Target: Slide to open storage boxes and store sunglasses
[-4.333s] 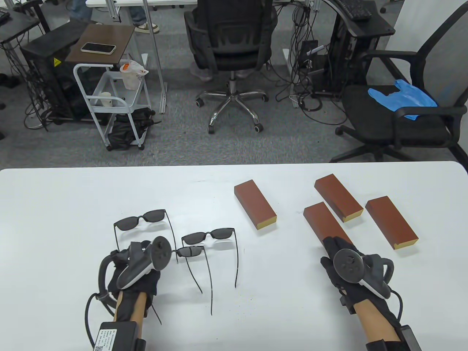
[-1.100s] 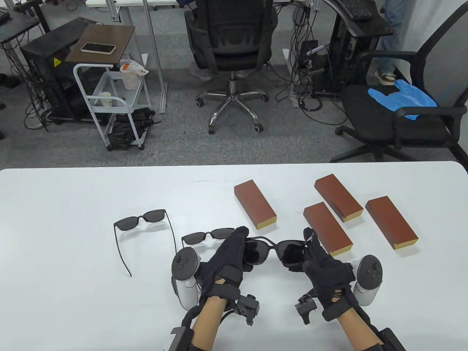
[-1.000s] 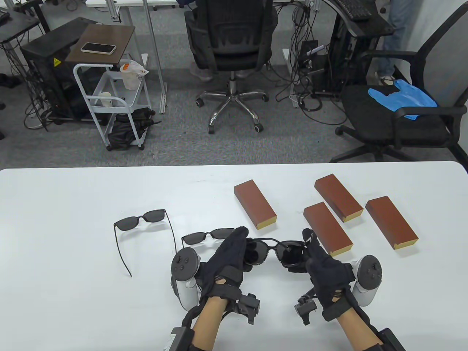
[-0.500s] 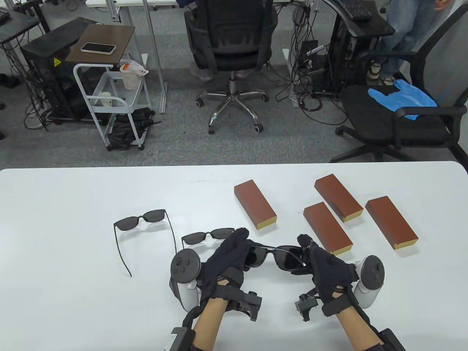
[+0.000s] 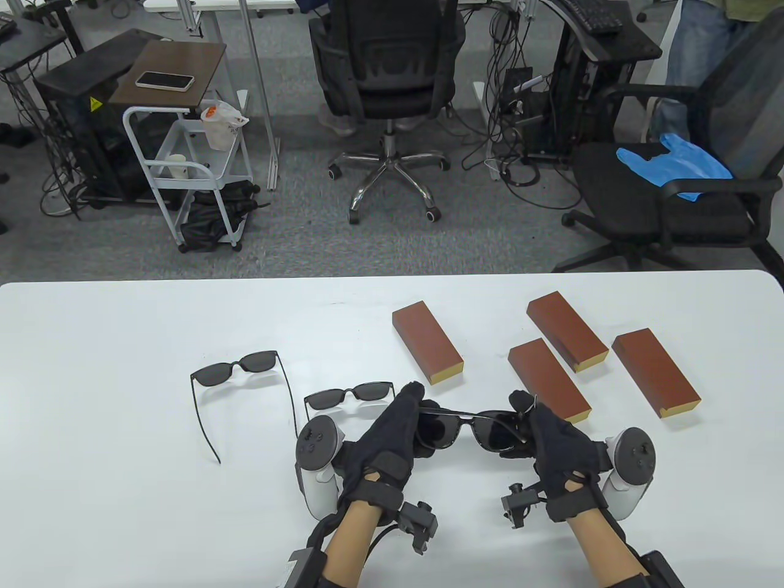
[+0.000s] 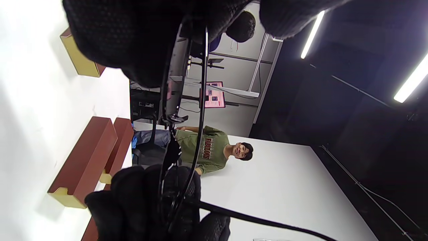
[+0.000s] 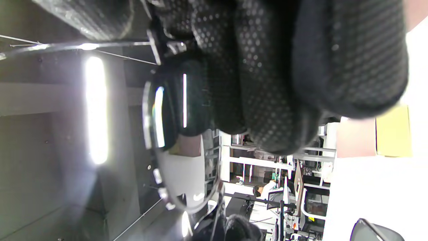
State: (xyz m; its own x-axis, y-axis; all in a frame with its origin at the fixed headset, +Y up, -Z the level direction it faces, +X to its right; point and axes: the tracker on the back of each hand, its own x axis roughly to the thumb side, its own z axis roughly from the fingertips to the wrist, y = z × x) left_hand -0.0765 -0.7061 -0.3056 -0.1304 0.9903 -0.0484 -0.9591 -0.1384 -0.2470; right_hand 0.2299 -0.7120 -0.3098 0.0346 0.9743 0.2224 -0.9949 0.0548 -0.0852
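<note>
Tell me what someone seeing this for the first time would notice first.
Two gloved hands, left hand and right hand, hold one pair of sunglasses between them at the table's near middle. Four closed reddish-brown boxes lie to the right and beyond, two more sunglasses to the left.

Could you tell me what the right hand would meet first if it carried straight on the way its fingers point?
Probably the nearest brown storage box, just beyond the right hand; height is unclear.

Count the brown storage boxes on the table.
4, all shut: one storage box mid-table, one far right, one behind, one nearest the right hand, at. None seems hidden.
</note>
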